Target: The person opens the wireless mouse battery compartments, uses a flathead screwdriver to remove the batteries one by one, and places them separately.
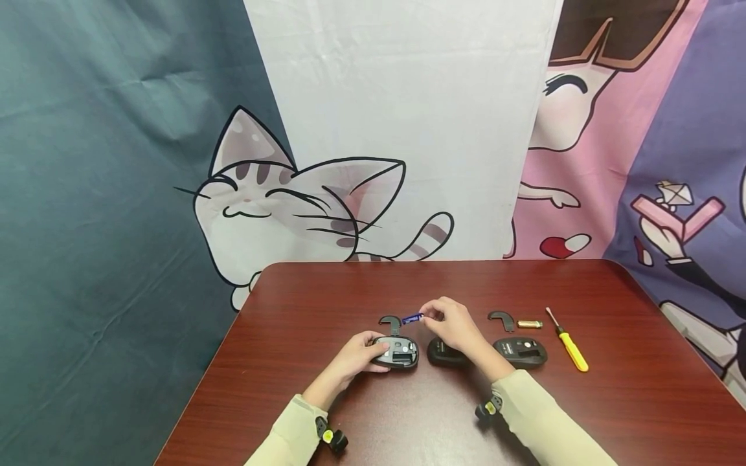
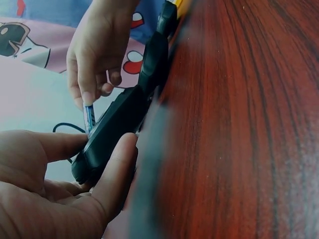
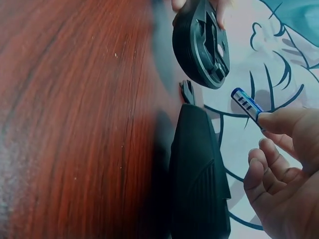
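My left hand (image 1: 357, 355) grips a computer mouse (image 1: 402, 353) by its left end, underside up. Its battery slot shows bare in the head and right wrist views. Between thumb and fingertip, my right hand (image 1: 451, 321) pinches a blue battery (image 1: 412, 318) by one end, above and to the right of that mouse. In the right wrist view the battery (image 3: 246, 103) points toward the held mouse (image 3: 202, 45), with a gap between them. A second black mouse (image 1: 444, 353) lies under my right hand, partly hidden by it. Just behind the held mouse is a black battery cover (image 1: 392, 323).
Farther right on the reddish-brown table (image 1: 326, 285) lies a third mouse (image 1: 520, 351), also underside up. Behind it are another cover (image 1: 502, 320) and a gold-and-white battery (image 1: 530, 324). A screwdriver with a yellow handle (image 1: 574, 353) lies at the right. Printed cloth (image 1: 408, 116) hangs behind the table.
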Demonstrator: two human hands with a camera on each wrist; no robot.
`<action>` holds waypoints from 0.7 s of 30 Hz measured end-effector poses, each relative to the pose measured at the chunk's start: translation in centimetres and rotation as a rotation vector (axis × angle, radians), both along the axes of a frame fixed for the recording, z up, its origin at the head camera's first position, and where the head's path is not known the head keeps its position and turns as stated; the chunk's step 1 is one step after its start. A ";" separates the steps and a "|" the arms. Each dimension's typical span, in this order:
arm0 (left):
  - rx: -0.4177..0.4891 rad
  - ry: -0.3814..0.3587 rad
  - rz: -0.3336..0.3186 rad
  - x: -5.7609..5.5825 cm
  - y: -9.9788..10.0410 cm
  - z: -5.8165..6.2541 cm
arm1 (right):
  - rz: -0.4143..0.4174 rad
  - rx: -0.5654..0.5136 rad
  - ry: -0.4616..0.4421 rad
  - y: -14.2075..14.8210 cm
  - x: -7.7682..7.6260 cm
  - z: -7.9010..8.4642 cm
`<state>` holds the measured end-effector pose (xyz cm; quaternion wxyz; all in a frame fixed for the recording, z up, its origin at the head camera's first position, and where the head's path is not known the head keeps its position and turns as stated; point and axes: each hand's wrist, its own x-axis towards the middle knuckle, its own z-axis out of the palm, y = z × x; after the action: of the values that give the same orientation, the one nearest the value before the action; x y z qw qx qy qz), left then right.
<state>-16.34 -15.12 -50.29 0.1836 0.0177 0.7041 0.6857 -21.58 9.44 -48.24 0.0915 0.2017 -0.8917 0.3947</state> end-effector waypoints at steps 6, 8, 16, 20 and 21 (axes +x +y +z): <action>-0.028 0.005 0.005 0.0 0.0 -0.2 | -0.022 0.043 -0.020 0.0 -0.8 -0.6; -0.040 0.003 0.006 0.0 0.1 -0.2 | -0.023 0.054 -0.035 -0.1 -1.0 -0.7; -0.071 -0.005 0.016 -0.1 0.1 -0.1 | -0.047 0.114 -0.078 -0.5 -1.7 -1.3; -0.093 0.012 0.018 -0.1 0.2 -0.1 | -0.060 0.156 -0.082 -0.9 -1.9 -1.5; -0.103 0.021 0.018 -0.1 0.2 -0.2 | -0.062 0.165 -0.086 -1.0 -1.9 -1.5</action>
<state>-16.43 -14.93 -50.46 0.1705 0.0089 0.7406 0.6499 -23.48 8.42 -49.70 0.0483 0.1638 -0.9301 0.3253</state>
